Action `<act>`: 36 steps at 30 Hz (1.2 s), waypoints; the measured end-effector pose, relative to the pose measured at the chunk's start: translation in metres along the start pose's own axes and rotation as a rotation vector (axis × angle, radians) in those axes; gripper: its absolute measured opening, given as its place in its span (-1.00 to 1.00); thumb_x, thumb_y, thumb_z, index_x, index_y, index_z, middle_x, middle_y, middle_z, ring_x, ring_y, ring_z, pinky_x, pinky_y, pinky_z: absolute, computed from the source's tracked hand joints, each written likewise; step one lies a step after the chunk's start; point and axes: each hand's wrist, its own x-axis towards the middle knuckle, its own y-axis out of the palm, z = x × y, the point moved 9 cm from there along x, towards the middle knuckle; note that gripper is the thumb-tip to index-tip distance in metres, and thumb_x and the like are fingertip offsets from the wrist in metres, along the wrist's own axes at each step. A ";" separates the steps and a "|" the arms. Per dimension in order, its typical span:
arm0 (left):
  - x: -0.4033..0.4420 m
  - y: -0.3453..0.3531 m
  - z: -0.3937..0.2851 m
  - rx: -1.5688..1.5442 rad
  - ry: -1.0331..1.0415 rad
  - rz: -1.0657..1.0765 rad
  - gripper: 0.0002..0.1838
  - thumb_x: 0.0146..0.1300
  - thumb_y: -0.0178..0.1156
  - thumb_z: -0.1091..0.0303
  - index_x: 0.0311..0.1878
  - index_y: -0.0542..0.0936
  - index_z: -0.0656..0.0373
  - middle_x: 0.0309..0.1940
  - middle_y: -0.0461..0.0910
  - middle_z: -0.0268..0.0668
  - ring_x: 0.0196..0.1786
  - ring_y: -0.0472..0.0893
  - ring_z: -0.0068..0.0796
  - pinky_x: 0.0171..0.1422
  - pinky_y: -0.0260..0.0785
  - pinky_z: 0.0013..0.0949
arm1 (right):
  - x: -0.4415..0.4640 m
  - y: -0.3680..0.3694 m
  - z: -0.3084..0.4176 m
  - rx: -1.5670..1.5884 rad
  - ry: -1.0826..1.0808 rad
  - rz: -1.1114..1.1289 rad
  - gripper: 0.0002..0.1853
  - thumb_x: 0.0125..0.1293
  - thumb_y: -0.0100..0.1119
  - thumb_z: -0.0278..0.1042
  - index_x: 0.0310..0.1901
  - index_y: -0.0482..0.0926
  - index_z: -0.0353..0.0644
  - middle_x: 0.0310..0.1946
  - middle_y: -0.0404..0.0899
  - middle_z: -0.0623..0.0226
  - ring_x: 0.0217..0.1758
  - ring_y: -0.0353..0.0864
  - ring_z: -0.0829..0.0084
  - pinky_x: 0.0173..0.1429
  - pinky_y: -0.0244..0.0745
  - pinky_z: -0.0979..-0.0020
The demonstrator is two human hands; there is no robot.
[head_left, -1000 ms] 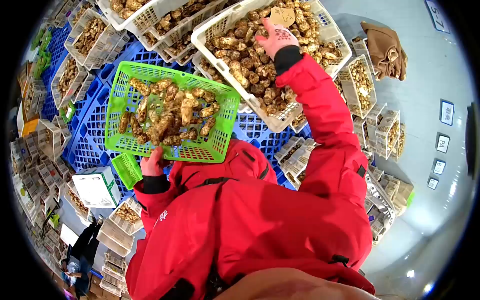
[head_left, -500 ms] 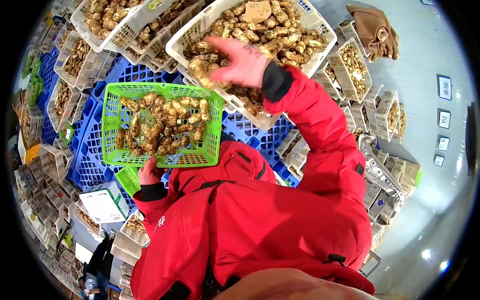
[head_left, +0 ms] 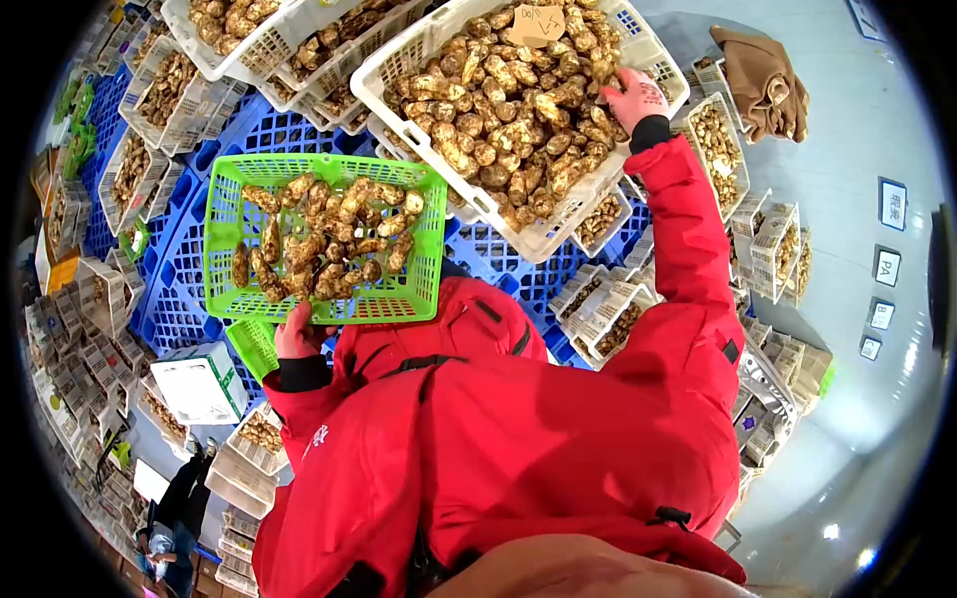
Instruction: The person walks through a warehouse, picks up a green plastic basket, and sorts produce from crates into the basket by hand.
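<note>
A green plastic basket (head_left: pixel 429 261) rests at my lap, holding brown-and-white mushrooms (head_left: pixel 317 227) in a loose layer. My left hand (head_left: pixel 298 335) is closed round its near rim, thumb on top. Farther forward stands a large white crate (head_left: pixel 546 237) heaped with similar mushrooms (head_left: pixel 498 110); a cardboard tag (head_left: pixel 538 26) with handwriting lies on the heap. At the crate's right side, my right hand (head_left: pixel 638 100), pale pink with red markings, touches the mushrooms. Its thumb and forefinger show apart; the other fingers are partly hidden.
Blue slatted pallets (head_left: pixel 498 261) lie beneath the basket and crates. More mushroom crates (head_left: pixel 224 45) stand at upper left, with others (head_left: pixel 718 149) along the right. A white box (head_left: pixel 199 384) is at lower left. Brown cloth (head_left: pixel 763 80) drapes a crate at upper right; a person (head_left: pixel 179 518) is at lower left.
My right hand has moved right, from above the crate's left part to its right side. My left hand stays on the basket rim. The view has shifted slightly.
</note>
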 end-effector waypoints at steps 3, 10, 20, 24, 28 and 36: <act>-0.002 0.003 -0.003 0.001 0.010 -0.014 -0.73 0.11 0.04 0.25 -0.26 0.47 0.28 -0.42 0.54 -0.18 -0.44 0.54 -0.32 -0.50 0.39 -0.36 | -0.021 -0.006 0.032 0.739 0.205 0.106 -0.52 0.04 0.13 -0.08 -0.09 0.45 -0.29 -0.17 0.49 0.15 -0.14 0.49 0.34 -0.04 0.36 0.41; -0.009 0.016 -0.010 0.020 0.007 -0.039 -0.71 0.14 -0.01 0.24 -0.23 0.48 0.29 -0.37 0.55 -0.16 -0.41 0.54 -0.32 -0.44 0.39 -0.38 | 0.020 0.013 0.169 0.383 -0.227 0.245 -0.54 0.12 0.06 -0.19 0.08 0.33 -0.08 -0.12 0.50 0.20 -0.10 0.50 0.31 -0.04 0.36 0.38; -0.013 0.017 -0.013 -0.059 -0.005 -0.076 -0.80 0.05 0.10 0.32 -0.34 0.45 0.26 -0.55 0.50 -0.26 -0.55 0.52 -0.39 -0.52 0.47 -0.34 | 0.052 0.025 0.149 0.561 0.010 0.267 -0.47 0.02 0.15 -0.06 0.04 0.38 -0.10 -0.21 0.53 0.21 -0.24 0.53 0.41 -0.15 0.41 0.45; -0.004 0.005 -0.006 -0.088 -0.027 -0.043 -0.84 0.06 0.09 0.34 -0.37 0.45 0.25 -0.58 0.48 -0.25 -0.57 0.50 -0.39 -0.51 0.47 -0.31 | -0.005 -0.002 0.210 1.072 -0.072 0.634 -0.51 0.10 0.11 -0.14 0.05 0.36 -0.17 -0.38 0.50 0.39 -0.38 0.45 0.64 -0.31 0.35 0.65; -0.001 0.013 -0.003 -0.115 -0.046 -0.044 -0.84 0.07 0.08 0.36 -0.32 0.44 0.24 -0.49 0.51 -0.20 -0.50 0.53 -0.31 -0.53 0.43 -0.26 | 0.020 0.074 0.146 0.201 -0.081 0.448 -0.46 0.13 -0.12 0.09 0.06 0.34 -0.11 -0.16 0.48 0.24 -0.14 0.46 0.34 -0.09 0.36 0.33; 0.009 -0.007 0.005 -0.061 0.049 -0.001 -0.46 -0.43 0.46 0.24 -0.24 0.52 0.10 -0.64 0.48 -0.38 -0.61 0.47 -0.50 -0.52 0.34 -0.45 | 0.037 0.104 0.143 0.080 -0.030 0.523 -0.41 0.00 0.07 0.01 0.08 0.35 -0.10 -0.11 0.49 0.17 -0.13 0.50 0.26 -0.01 0.36 0.28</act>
